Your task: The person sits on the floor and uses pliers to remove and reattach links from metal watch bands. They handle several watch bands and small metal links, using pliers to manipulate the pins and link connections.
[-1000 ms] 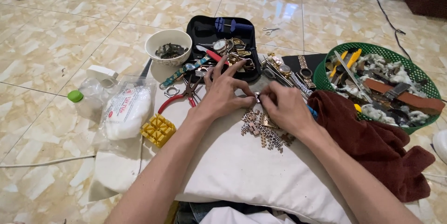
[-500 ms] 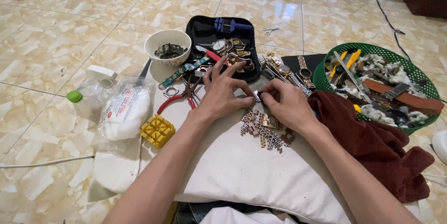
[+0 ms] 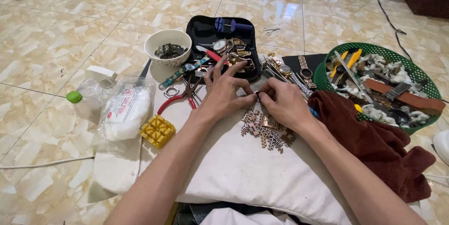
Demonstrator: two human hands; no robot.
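- Head view: the left hand (image 3: pixel 224 91) and right hand (image 3: pixel 285 103) meet fingertip to fingertip, pinching one small metal link (image 3: pixel 256 95) between them above the white cushion (image 3: pixel 243 169).
- Risk: the link is tiny; a slip of either pinch likely drops it into the loose link pile (image 3: pixel 264 129) at 6 o'clock, where it is hard to single out.
- Risk: a forearm sweep may scatter the pile toward the yellow block (image 3: pixel 158 130) at 9 o'clock.
- Risk: the red-handled pliers (image 3: pixel 180 98) at 10 o'clock lie near the left wrist and may snag.
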